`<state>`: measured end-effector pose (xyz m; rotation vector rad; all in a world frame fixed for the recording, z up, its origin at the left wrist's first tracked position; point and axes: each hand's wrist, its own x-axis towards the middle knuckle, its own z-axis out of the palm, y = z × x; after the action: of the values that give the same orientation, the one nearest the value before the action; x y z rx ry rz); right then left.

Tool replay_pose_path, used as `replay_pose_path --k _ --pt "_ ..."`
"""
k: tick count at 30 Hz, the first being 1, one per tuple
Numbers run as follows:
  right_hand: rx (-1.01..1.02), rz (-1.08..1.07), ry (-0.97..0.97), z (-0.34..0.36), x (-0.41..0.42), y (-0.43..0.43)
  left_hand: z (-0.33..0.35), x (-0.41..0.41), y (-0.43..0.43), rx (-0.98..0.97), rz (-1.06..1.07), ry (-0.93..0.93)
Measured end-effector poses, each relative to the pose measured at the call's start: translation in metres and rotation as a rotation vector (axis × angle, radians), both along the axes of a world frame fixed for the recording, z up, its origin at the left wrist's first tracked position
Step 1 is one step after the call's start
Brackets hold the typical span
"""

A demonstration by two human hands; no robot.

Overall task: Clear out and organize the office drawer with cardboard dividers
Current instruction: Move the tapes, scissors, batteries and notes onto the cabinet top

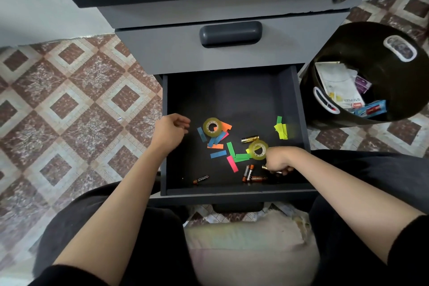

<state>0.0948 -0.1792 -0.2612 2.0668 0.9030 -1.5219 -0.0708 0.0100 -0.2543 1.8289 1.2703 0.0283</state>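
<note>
The drawer (234,100) stands pulled open below the cabinet, its dark floor scattered with loose things. The left hand (170,131) hovers at the drawer's left wall, fingers (183,123) loosely curled and apart, holding nothing, just beside a tape roll (212,127) lying on coloured paper strips (218,144). The right hand (277,160) is down at the front right corner, fingers curled together around what looks like a battery (265,167), though the grip is partly hidden. A second tape roll (258,150) touches that hand's knuckles. More batteries (249,174) lie just left of it, and yellow strips (281,130) sit farther back. A black bin (325,72) of discarded packaging stands right of the drawer.
</note>
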Motion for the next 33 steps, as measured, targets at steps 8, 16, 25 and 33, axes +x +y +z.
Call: replay_pose_path --k 8,16,25,33 --pt "0.123 -0.109 0.037 0.000 0.000 0.006 -0.030 -0.008 -0.037 -0.164 -0.678 0.506" --pt "0.170 -0.174 0.048 -0.005 -0.005 0.007 -0.042 -0.016 -0.048 -0.279 -0.746 0.544" --pt "0.170 -0.143 0.035 -0.008 -0.005 0.007 -0.050 -0.018 -0.047 -0.244 -0.777 0.571" --pt "0.179 -0.125 0.024 -0.008 -0.006 0.009 -0.043 -0.007 -0.053 -0.448 -0.607 0.420"
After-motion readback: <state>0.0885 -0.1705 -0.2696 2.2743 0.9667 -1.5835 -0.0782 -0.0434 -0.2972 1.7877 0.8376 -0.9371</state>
